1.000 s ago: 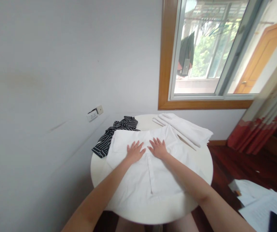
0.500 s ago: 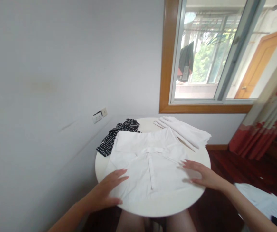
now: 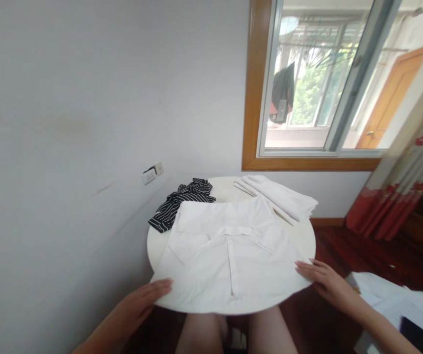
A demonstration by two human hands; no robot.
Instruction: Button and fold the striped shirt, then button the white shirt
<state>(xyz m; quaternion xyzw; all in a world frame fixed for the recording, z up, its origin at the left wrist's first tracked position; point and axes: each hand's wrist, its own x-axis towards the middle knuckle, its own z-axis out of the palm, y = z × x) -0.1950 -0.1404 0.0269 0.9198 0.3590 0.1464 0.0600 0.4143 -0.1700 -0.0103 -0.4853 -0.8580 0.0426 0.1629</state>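
A white shirt (image 3: 204, 265) lies spread over the near half of the round white table (image 3: 303, 241), its collar and front placket facing up. Its far part is folded over flat. At the near left edge my left hand (image 3: 143, 297) has its fingers together on top of the cloth, the thumb out of sight. My right hand (image 3: 324, 280) grips the opposite edge in the same way, fingers on top and thumb hidden beneath. Between the two hands the fabric looks drawn fairly smooth.
A black-and-white striped garment (image 3: 182, 201) lies bunched at the table's back left. Folded white cloth (image 3: 281, 196) rests at the back right. A wall with a socket (image 3: 148, 176) stands close on the left. Papers and a dark phone-like object (image 3: 418, 336) are at lower right.
Both hands have moved outward and toward me, from hovering open over the shirt to its side edges. The shirt's near part is now spread wider and flatter.
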